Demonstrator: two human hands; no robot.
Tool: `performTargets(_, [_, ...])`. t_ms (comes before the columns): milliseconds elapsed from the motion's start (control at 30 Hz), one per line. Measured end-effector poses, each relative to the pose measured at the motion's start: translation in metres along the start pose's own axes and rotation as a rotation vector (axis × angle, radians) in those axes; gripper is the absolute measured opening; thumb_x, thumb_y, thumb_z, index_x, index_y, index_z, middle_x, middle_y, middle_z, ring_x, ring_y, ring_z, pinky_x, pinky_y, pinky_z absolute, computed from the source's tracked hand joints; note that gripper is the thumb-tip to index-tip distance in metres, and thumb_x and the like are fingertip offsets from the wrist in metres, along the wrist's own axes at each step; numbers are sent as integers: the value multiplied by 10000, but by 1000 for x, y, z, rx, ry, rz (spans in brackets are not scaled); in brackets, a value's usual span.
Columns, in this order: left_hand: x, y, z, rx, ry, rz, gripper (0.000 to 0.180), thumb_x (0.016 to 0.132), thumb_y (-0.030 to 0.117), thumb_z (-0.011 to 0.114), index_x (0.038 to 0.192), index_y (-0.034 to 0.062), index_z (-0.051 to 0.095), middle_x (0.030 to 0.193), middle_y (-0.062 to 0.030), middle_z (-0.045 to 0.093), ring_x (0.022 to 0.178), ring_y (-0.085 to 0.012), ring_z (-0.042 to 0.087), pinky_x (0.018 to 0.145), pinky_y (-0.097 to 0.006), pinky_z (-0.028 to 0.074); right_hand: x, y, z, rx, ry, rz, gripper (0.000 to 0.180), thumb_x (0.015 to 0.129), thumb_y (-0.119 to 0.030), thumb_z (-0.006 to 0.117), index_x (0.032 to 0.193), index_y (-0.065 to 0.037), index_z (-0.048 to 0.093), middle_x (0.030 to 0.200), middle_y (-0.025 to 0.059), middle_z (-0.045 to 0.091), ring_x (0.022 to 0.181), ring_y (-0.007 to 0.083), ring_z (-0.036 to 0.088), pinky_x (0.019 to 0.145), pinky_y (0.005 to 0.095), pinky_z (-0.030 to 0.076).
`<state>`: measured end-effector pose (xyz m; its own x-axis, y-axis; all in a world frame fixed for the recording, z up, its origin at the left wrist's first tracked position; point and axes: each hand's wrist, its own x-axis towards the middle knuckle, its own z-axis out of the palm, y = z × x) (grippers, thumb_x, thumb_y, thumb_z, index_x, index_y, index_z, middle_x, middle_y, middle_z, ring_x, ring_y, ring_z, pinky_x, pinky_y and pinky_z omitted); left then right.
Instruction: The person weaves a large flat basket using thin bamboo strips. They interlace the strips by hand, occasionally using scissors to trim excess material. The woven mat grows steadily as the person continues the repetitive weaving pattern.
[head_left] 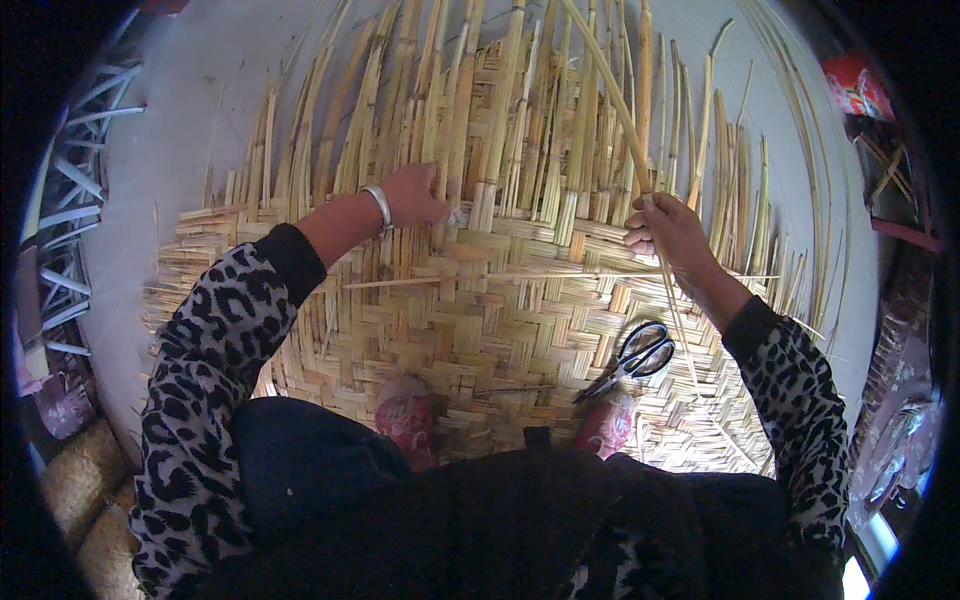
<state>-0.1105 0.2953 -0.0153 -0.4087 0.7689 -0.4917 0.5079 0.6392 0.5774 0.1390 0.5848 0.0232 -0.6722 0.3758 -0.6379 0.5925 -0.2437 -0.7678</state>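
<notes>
A mat (470, 350) of flat, pale split-reed strips lies under me, woven in a diagonal pattern. Loose reed ends (495, 130) fan out from its far edge. My left hand (412, 196), with a silver bracelet at the wrist, is closed among those ends; whether a strip is between its fingertips I cannot make out. My right hand (668, 232) grips a long reed strip (618, 90), which slants from the far side down through the fist toward the near mat. A thin loose stick (400, 283) lies across the weave between the hands.
Black-handled scissors (645, 352) rest on the mat near my right foot. My feet in red shoes (405, 415) stand on the weave. White metal framing (80, 190) lines the left, with woven rolls (85, 475) below it. At the far right sits a red package (858, 88).
</notes>
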Motion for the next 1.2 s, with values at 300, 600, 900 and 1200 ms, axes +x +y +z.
performTargets(300, [5, -13, 10, 206, 179, -26, 435, 787, 349, 723, 1040, 14, 609, 779, -102, 647, 662, -204, 627, 629, -350, 516, 3, -2, 5, -8, -8, -10, 277, 1001, -214, 463, 1152, 14, 512, 908, 108, 612, 743, 174, 648, 680, 294, 554])
performTargets(600, [39, -8, -10, -438, 154, -283, 459, 731, 397, 796, 860, -8, 623, 699, -109, 619, 592, -185, 603, 522, -360, 470, 26, -27, 36, 72, 23, -163, 259, 949, -103, 461, 1176, 22, 468, 1075, 176, 590, 944, 225, 637, 849, 325, 529])
performTargets(900, [47, 24, -48, -807, -286, -295, 506, 807, 445, 702, 1091, 33, 624, 1015, -82, 629, 672, -171, 593, 585, -319, 494, 67, -28, 65, 176, -66, -231, 238, 908, -79, 477, 1128, 12, 462, 1141, 170, 560, 1093, 251, 581, 960, 344, 490])
performTargets(1200, [51, 49, -31, -1108, -103, -78, 519, 925, 503, 512, 1222, 81, 565, 1079, -49, 643, 978, -161, 628, 787, -347, 501, 81, -33, 76, 230, -66, -114, 230, 909, -106, 467, 1119, -20, 508, 1084, 116, 594, 1045, 214, 595, 923, 409, 485])
